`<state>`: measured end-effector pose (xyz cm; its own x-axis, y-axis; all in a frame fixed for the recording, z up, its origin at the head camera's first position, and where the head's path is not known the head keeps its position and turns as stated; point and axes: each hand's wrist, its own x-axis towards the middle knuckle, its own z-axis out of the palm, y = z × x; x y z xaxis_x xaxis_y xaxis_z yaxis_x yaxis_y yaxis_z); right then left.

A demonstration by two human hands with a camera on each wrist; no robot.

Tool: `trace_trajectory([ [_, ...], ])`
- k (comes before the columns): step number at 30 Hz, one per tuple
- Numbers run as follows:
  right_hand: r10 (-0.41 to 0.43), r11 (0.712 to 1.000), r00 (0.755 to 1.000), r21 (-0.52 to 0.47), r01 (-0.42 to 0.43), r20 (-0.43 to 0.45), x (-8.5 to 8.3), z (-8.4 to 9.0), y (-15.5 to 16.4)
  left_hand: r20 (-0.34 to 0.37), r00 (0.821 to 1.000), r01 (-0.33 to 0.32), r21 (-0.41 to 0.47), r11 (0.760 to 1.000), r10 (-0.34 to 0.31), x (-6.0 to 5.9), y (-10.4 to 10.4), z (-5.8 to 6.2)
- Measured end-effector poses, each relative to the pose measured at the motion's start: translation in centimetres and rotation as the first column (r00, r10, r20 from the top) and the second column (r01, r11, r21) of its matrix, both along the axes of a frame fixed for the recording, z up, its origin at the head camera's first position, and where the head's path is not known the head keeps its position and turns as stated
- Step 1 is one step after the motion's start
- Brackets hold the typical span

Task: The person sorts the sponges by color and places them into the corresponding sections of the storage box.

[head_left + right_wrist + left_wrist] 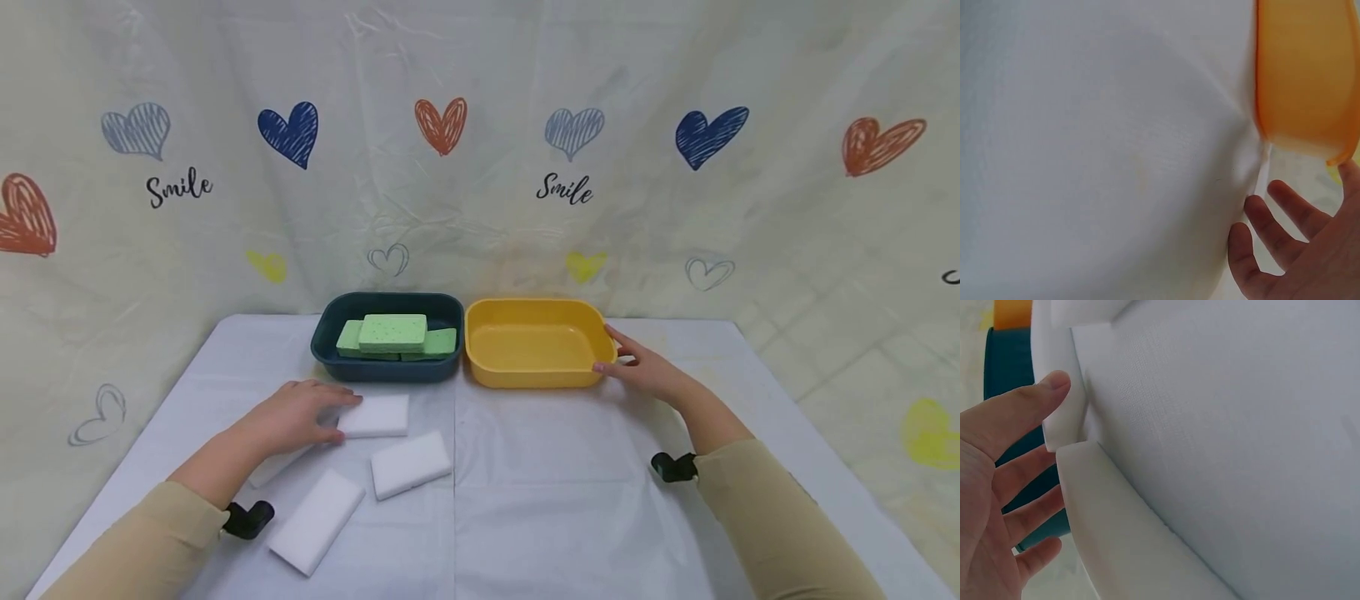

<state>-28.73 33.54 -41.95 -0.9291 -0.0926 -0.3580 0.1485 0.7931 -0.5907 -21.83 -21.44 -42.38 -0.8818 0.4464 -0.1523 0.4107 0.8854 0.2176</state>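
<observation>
My left hand is at the left end of a white sponge block, thumb toward its near side and fingers toward its far side. In the left wrist view, the thumb overlaps that block's face and the other fingers are loosely spread. Under this hand, another white block is partly hidden. My right hand has its thumb and a fingertip at the right end of a yellow bin. Its fingers are spread in the right wrist view, one fingertip right at the rim of the bin.
A dark teal bin stands left of the yellow one, with green sponge blocks stacked inside. Two more white blocks, one tilted and one longer, lie on the white tablecloth. A heart-printed curtain hangs behind.
</observation>
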Motion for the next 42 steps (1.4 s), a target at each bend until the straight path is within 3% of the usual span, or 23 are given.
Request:
trace_trajectory([
  [9, 0.010, 1.000, 1.000, -0.019, -0.010, -0.009, 0.1, 0.2, 0.0, -0.007, 1.000, 0.003, -0.015, 1.000, -0.003, -0.4, -0.1, 0.1],
  [18, 0.012, 1.000, 1.000, -0.022, -0.012, -0.008, 0.0, 0.4, -0.2, -0.074, 0.996, 0.049, 0.016, 0.999, -0.047, 0.1, -0.2, 0.8],
  [27, 0.009, 1.000, 1.000, -0.025, -0.009, -0.004, 0.2, 0.5, -0.4, -0.128, 0.991, 0.051, 0.083, 0.995, -0.040, 1.0, 0.2, 3.1],
  [32, -0.006, 1.000, 1.000, -0.027, 0.005, -0.004, 0.2, 0.4, -0.5, -0.104, 0.994, 0.037, 0.117, 0.992, -0.024, 1.0, 0.5, 4.3],
  [42, -0.018, 1.000, 1.000, -0.018, 0.018, 0.006, 0.3, 0.3, -0.2, -0.149, 0.988, 0.065, 0.177, 0.982, -0.038, -0.1, 2.6, 4.0],
])
